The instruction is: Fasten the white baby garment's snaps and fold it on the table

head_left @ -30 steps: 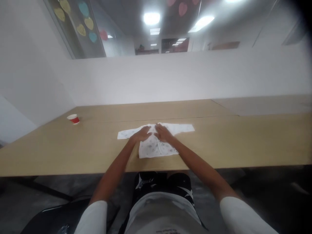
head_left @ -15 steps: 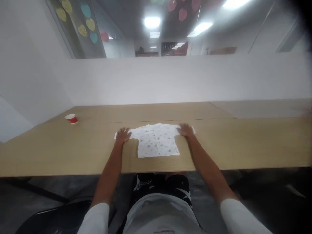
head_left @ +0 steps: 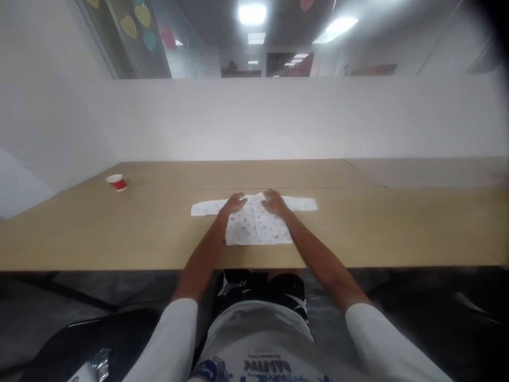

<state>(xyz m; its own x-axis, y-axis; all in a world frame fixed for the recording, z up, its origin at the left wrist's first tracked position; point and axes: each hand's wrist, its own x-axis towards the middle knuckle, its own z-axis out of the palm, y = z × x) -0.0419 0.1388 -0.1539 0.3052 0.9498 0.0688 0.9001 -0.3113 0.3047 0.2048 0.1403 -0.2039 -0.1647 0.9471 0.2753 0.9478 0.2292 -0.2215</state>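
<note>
A small white printed baby shirt (head_left: 254, 228) lies spread flat on the wooden table (head_left: 119, 233), sleeves stretched out to both sides. My left hand (head_left: 233, 204) rests flat on its upper left part, near the shoulder, fingers stretched out. My right hand (head_left: 275, 202) lies flat on the upper right part, fingers apart. Both hands sit close to the shirt's collar, a short gap between them. Neither hand holds anything.
A red and white paper cup (head_left: 116, 182) stands at the far left of the table. A white partition wall (head_left: 278, 116) runs behind the table. A dark chair (head_left: 79, 345) shows at the lower left, below the table's front edge.
Half a second ago my hands were out on the two sleeve ends; both have slid inward to the shirt's chest near the collar. The shirt lies flatter than a second ago.
</note>
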